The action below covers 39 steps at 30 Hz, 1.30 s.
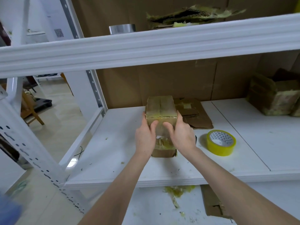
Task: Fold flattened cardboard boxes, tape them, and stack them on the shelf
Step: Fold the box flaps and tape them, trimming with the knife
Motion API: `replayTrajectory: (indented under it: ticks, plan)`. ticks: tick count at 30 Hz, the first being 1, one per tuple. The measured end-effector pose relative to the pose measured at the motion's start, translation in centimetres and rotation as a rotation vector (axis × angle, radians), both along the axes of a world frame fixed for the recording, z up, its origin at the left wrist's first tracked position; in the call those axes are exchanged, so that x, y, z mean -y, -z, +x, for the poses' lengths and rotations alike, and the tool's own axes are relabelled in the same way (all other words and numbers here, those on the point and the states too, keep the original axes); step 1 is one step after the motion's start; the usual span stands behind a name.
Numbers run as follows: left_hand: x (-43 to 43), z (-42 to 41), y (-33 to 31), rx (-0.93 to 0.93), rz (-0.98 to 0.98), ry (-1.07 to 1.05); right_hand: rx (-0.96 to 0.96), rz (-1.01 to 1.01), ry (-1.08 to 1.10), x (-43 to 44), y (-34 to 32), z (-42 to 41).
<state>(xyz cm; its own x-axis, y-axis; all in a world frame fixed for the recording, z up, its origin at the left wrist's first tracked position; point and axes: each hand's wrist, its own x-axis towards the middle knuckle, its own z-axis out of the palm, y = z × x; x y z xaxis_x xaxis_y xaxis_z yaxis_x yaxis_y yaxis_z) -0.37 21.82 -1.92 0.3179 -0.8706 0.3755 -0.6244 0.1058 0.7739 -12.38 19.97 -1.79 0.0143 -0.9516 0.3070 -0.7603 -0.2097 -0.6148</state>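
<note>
Prob. stacking step: left hand point(145, 137) & right hand point(181, 135) both grip taped box point(160, 109) (thumbs on near face) on shelf point(113, 151). Next: seat it square, then release.

The box point(160, 109) is brown corrugated cardboard, its top wrapped in glossy yellowish tape, with rough torn scraps lower down. The tape roll point(219, 148) is shiny yellow plastic film (on a white printed core). The shelf board point(113, 143) is smooth matt white, and its beam point(146, 46) looks like painted metal. The flat cardboard point(201, 117) behind is matt and scuffed.
</note>
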Motion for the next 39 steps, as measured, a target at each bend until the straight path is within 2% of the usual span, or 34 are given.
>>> replayTrajectory:
  ticks: [3,6,12,14,18,20,22,24,26,27,29,32,36,39]
  plan:
    - [0.3,-0.1,1.3,-0.099,-0.052,0.001,0.080,-0.002,-0.026,0.2,0.8,-0.8]
    - [0.7,-0.2,2.5,-0.385,-0.016,0.088,0.218,0.013,-0.088,0.2,1.6,-1.2]
    - [0.3,-0.3,1.8,-0.711,0.053,0.156,0.762,0.202,-0.211,0.8,1.9,-2.4]
    - [0.2,-0.9,1.8,-0.757,0.050,0.161,0.825,0.222,-0.162,0.3,1.5,-1.9]
    - [0.1,-0.2,1.7,-0.779,0.041,0.178,0.701,0.415,-0.050,-0.7,0.8,-1.9]
    - [-0.3,0.3,1.2,-0.690,0.028,0.132,0.522,0.368,-0.012,-0.6,0.8,-2.6]
    - [-1.0,0.4,0.3,-0.402,-0.094,0.022,0.383,0.129,-0.013,-0.7,0.4,-3.0]
    - [-1.1,0.2,-0.4,0.007,-0.259,0.042,0.178,-0.096,-0.124,-0.7,-0.2,-2.8]
    - [-0.4,0.0,0.2,0.399,-0.270,0.090,-0.055,-0.204,-0.204,-0.7,0.0,-1.9]
    - [-0.1,-0.1,0.5,0.490,-0.251,0.080,-0.083,-0.213,-0.201,-0.7,0.1,-1.4]
    - [0.1,-0.3,0.7,0.450,-0.205,0.064,-0.063,-0.206,-0.165,-0.7,0.1,-1.1]
    - [0.1,-0.6,0.4,0.191,-0.108,0.057,-0.047,-0.134,-0.106,-0.9,0.0,-1.1]
    - [-0.3,-1.9,0.0,-0.104,-0.052,0.068,0.140,0.017,-0.030,-1.0,-0.1,-0.3]
    - [-0.6,-2.4,0.1,-0.258,-0.093,0.083,0.266,0.026,-0.026,-1.1,0.1,0.2]
